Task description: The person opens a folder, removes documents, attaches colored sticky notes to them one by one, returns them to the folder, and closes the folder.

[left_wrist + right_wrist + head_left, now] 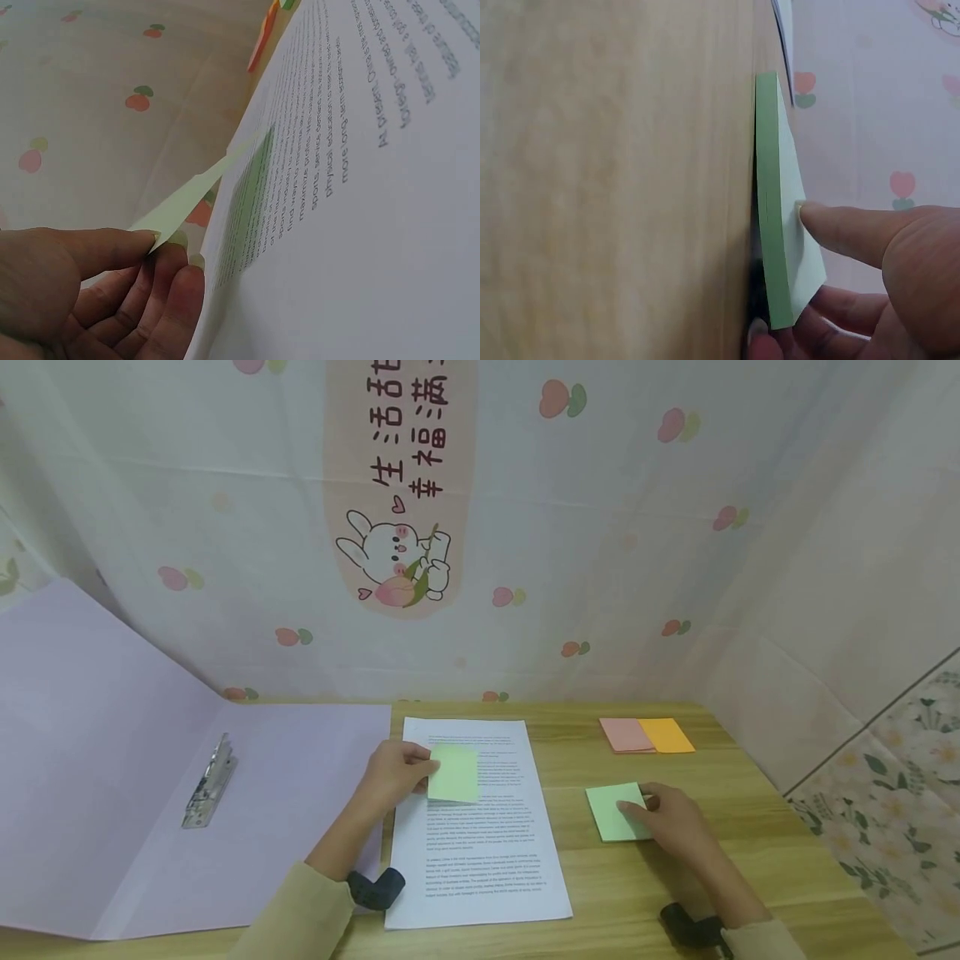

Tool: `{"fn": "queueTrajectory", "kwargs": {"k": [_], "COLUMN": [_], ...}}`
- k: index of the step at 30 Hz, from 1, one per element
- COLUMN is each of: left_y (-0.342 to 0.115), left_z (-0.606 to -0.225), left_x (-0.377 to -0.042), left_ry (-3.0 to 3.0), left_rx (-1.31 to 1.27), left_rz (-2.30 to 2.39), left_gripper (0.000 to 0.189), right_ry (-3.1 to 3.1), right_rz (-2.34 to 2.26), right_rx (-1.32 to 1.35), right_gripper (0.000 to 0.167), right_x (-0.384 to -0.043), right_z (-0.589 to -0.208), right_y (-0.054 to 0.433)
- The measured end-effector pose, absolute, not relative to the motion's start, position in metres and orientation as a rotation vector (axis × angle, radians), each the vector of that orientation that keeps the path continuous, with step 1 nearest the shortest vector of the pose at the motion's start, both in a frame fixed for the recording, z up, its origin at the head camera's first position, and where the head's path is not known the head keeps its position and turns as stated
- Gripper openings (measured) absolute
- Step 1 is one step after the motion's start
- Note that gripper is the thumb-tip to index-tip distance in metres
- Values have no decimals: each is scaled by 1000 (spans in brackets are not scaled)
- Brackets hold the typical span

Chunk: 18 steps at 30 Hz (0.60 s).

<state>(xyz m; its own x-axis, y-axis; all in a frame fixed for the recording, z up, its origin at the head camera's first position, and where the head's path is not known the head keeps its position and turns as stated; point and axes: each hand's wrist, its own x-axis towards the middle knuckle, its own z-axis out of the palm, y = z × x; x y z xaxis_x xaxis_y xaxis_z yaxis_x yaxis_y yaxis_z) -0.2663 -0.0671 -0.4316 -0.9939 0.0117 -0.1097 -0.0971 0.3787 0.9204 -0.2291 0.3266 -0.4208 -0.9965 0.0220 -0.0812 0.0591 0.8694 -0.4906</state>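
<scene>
Over the upper part of a printed sheet (pixel 480 868), my left hand (pixel 399 768) pinches a single green sticky note (pixel 453 774) by its left edge. In the left wrist view the note (pixel 184 202) slants over the text between thumb and fingertips, its green shadow on the paper. To the right, my right hand (pixel 675 818) grips a thick green sticky note pad (pixel 617 814), thumb on its top face and fingers beneath. The right wrist view shows the pad (pixel 772 202) edge-on, close over the wooden tabletop.
A lavender folder (pixel 300 827) lies spread at the left, its cover raised against the curtain, with a metal clip (pixel 210 785) inside. Pink sticky notes (pixel 626 735) and orange sticky notes (pixel 666 736) lie side by side at the back right. A patterned curtain (pixel 525 552) hangs behind the table.
</scene>
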Motion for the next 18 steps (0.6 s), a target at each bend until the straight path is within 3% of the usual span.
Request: {"fn": "queueTrajectory", "kwargs": {"k": [18], "left_y": [-70], "left_z": [-433], "left_x": [-264], "left_ry": [2558], "left_rx": [-108], "left_rz": [1628], "left_gripper": [26], "right_ry": [3000], "right_rz": [-726], "right_rx": [44], "right_gripper": [61], "right_x": [-223], "right_z": [-420], "right_y": [323]}}
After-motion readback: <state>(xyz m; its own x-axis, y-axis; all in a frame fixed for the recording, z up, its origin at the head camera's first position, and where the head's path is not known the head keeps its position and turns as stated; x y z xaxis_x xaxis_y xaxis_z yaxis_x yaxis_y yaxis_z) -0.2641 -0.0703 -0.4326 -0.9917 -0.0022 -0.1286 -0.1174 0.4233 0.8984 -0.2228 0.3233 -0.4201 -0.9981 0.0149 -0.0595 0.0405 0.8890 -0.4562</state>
